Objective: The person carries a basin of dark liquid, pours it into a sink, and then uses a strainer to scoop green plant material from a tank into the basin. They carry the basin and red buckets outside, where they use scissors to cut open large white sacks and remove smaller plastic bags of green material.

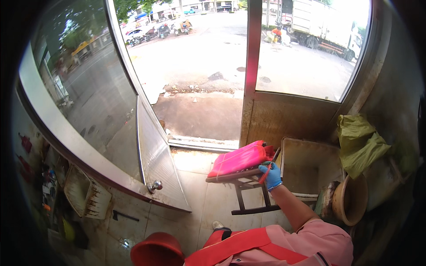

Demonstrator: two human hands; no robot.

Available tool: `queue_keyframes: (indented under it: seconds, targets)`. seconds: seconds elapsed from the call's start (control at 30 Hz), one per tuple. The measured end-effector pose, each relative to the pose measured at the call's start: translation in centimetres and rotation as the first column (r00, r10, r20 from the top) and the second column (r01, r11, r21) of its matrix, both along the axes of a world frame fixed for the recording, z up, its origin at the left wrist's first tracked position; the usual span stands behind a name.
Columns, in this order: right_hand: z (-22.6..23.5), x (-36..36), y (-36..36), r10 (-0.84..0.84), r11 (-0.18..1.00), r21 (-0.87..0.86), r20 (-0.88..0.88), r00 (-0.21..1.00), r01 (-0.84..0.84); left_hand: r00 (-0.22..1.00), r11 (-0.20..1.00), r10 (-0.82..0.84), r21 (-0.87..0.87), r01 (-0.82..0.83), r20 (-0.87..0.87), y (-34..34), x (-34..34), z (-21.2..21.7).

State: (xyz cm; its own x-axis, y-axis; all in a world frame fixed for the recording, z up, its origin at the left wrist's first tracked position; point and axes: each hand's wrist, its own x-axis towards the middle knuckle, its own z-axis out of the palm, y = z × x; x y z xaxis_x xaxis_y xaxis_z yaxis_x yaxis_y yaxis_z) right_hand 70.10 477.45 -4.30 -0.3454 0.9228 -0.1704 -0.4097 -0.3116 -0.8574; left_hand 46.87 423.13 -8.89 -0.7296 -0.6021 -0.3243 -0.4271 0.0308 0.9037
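1. Right hand (271,176): wears a blue glove, with a pink sleeve on the forearm rising from the lower edge. Its fingers are closed around a thin red stick-like tool (270,167), just beside the right edge of the stool's seat.
2. Thin red stick-like tool: its long axis runs diagonally, lower end near the glove's palm and upper end pointing up and to the right, toward the corner of the grey tray. What kind of tool it is cannot be told.
3. Stool (243,177): a small seat on a dark frame, standing on the tiled floor (199,195) just inside the open doorway. The seat tilts slightly, its right side higher.
4. Pink cushion (239,160): lies flat on the seat, its long axis running left to right, rising toward the right.
5. Grey tray (306,164): leans against the wall panel, just right of the stool.
6. Green bag (359,142): hangs crumpled above a tan basin (350,199) at the right.
7. Red bucket (156,250): near the lower edge, left of the person's pink and red garment.
8. Left hand: not visible.
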Motion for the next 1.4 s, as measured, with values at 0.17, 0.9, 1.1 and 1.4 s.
queue_keyframes:
  seconds: [0.17, 0.9, 1.1, 1.4]
  targets:
    - [2.0, -5.8, 2.0, 0.048, 0.999, -0.012, -0.029, 0.998, -0.048, 0.999, 0.998, -0.047, 0.029, 0.047, 0.003, 3.6, -3.4, -1.4]
    - [3.8, -23.7, 8.5, 0.189, 0.982, 0.011, 0.014, 0.982, -0.189, 0.999, 0.993, 0.027, 0.120, -0.022, -0.035, 8.6, -5.6, -3.6]
    - [3.9, -26.5, 12.4, 0.283, 0.959, -0.037, 0.098, 0.954, -0.280, 0.998, 0.992, 0.027, 0.121, -0.021, -0.051, 12.0, -8.3, -2.9]
    - [2.2, -32.4, 21.0, 0.240, 0.966, 0.078, 0.099, 0.966, -0.248, 1.000, 0.987, 0.028, 0.158, -0.025, -0.014, 21.9, -18.2, -2.5]
